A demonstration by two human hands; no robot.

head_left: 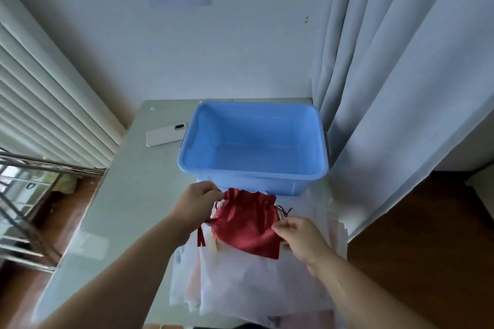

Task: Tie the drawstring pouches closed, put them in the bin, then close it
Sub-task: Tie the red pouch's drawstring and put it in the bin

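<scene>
A red drawstring pouch (247, 220) with a gathered top lies on a pile of pale translucent pouches (254, 286) in front of the bin. My left hand (196, 204) pinches the pouch's top left corner at the drawstring. My right hand (299, 238) holds the pouch's right edge, near the frayed cord ends there. A dark red ribbon end (201, 238) hangs at the pouch's left. The light blue plastic bin (319, 168) stands open behind the pouch, with nothing visible inside. No lid is in view.
A white phone (165, 134) lies on the pale table (128, 208) left of the bin. A curtain (401, 88) hangs close against the bin's right side. A radiator and a metal rack stand to the left.
</scene>
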